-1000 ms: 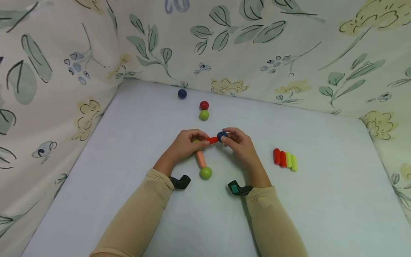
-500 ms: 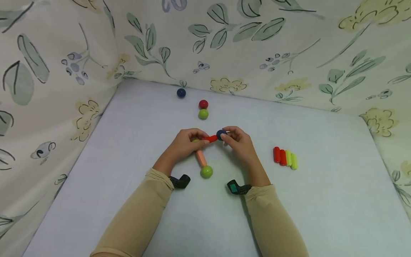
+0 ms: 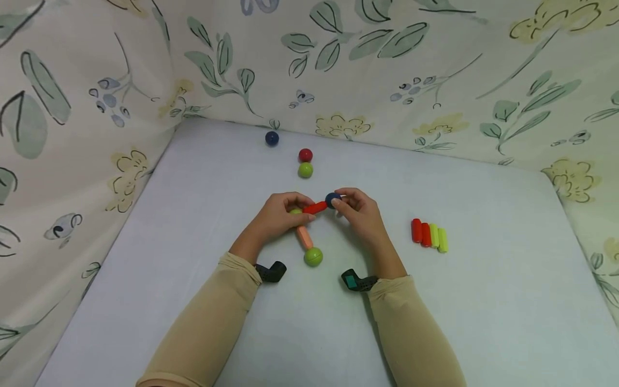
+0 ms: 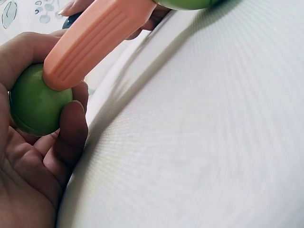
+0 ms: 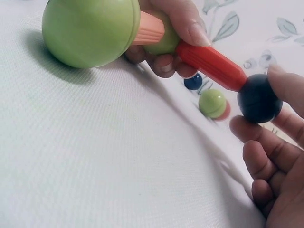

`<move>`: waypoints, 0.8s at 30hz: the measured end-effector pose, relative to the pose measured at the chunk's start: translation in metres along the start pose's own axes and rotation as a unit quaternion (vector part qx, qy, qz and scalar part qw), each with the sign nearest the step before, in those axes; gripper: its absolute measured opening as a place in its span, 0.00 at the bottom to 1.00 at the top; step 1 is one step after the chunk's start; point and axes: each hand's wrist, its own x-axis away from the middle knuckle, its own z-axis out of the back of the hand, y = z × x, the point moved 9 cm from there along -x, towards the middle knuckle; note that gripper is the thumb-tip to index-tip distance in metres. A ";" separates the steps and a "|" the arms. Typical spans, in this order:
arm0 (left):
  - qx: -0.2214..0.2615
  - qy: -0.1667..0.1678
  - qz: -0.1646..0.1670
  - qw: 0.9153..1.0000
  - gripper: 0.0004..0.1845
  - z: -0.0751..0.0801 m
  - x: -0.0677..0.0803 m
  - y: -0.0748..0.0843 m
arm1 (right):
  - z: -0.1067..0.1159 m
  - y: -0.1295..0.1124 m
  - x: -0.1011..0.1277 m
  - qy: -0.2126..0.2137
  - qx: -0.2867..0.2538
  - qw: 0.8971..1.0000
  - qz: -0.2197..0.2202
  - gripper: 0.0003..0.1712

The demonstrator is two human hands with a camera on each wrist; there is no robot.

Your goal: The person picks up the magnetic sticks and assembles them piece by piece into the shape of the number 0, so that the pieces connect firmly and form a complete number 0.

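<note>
My left hand (image 3: 278,216) grips a green ball (image 4: 35,102), its fingers curled round it. Out of that ball run two ridged sticks: an orange one (image 3: 304,237) toward the front, capped by another green ball (image 3: 313,257), and a red one (image 5: 213,66) toward the right. At the red stick's far end sits a dark blue ball (image 5: 259,99), which my right hand (image 3: 360,215) pinches between thumb and fingers. Stick and blue ball meet end to end. The front green ball hangs low, close over the table, with its shadow beside it in the right wrist view.
Behind the hands lie a red ball (image 3: 306,155), a green ball (image 3: 305,170) touching it, and a dark blue ball (image 3: 272,138). Two red sticks (image 3: 417,230) and two yellow-green sticks (image 3: 443,240) lie side by side on the right. Floral cloth (image 3: 358,91) borders the white table.
The front green ball and orange stick have swung slightly to the right. More of the red stick shows beside my left fingers. Both hands keep their holds.
</note>
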 end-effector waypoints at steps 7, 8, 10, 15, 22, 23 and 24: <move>0.000 -0.008 0.002 1.000 0.17 -0.001 0.001 0.000 | 0.001 0.001 -0.002 0.018 0.014 1.000 0.007 0.22; 0.001 -0.008 0.002 1.000 0.17 -0.002 0.001 0.000 | 0.001 0.001 -0.002 0.021 0.016 1.000 0.007 0.22; 0.000 -0.007 0.002 1.000 0.17 -0.002 0.001 0.000 | 0.001 0.002 -0.002 0.024 0.019 1.000 0.007 0.22; -0.009 -0.003 0.001 1.000 0.15 -0.001 0.001 0.002 | 0.002 0.000 -0.002 0.019 0.021 1.000 0.011 0.23; -0.006 0.002 0.006 1.000 0.11 0.000 0.002 0.005 | -0.001 -0.002 -0.001 -0.013 -0.001 1.000 0.027 0.23; -0.007 0.003 0.007 1.000 0.11 0.000 0.002 0.005 | -0.001 -0.003 -0.001 -0.018 0.001 0.999 0.030 0.23; -0.010 0.004 0.007 1.000 0.11 0.000 0.002 0.005 | -0.002 -0.004 -0.001 -0.022 0.003 0.999 0.033 0.24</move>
